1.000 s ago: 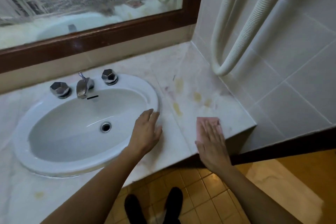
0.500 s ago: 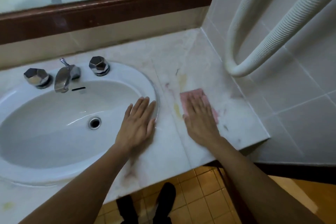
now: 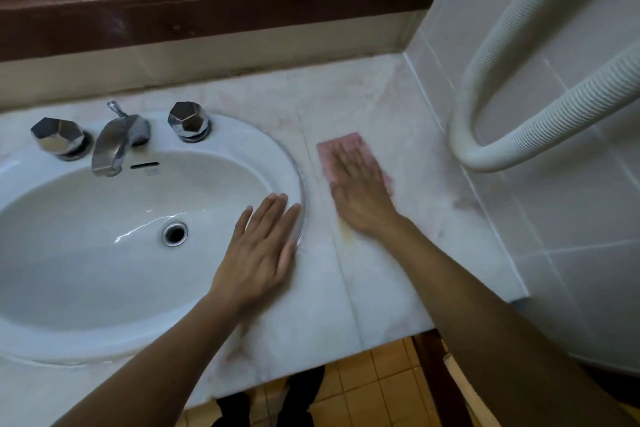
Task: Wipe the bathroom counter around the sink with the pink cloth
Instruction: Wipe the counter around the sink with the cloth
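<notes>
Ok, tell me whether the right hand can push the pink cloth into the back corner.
Probably yes: the right hand presses flat on the pink cloth, and the counter between it and the back corner looks bare; the hose hangs off to the right.

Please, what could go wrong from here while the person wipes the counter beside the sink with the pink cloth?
The right hand presses the pink cloth beyond a yellowish stain near its wrist, so that stain may be missed. A stroke toward the wall might bump the ribbed hose hanging low there.
</notes>
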